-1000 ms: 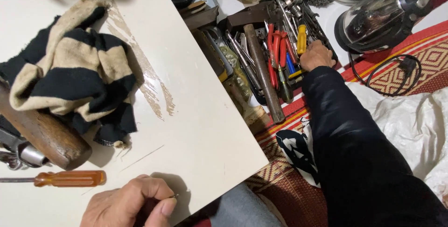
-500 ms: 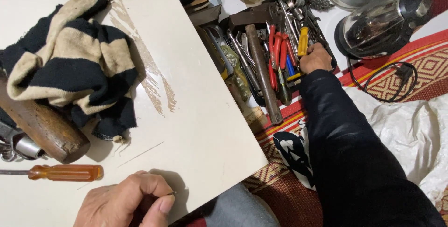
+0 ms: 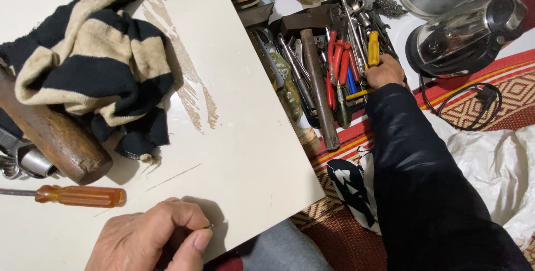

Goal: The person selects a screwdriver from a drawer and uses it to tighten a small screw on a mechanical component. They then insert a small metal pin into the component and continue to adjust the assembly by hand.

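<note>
Head view: your right hand (image 3: 385,71) reaches into the tool tray (image 3: 329,20) on the floor beside the desk (image 3: 245,137), fingers curled among the tools near a yellow-handled screwdriver (image 3: 373,48) and red-handled pliers (image 3: 337,62); whether it has closed on one tool you cannot tell from here. Your left hand (image 3: 150,243) rests on the desk's near edge, thumb and forefinger pinched on a small metal bit, probably a screw or pin. By the look of it you are at the tool-picking step. The next move calls for lifting one tool free of the tangle without dragging its neighbours. An orange-handled screwdriver (image 3: 81,196) lies just beside your left hand, below a striped cloth (image 3: 95,65).
</note>
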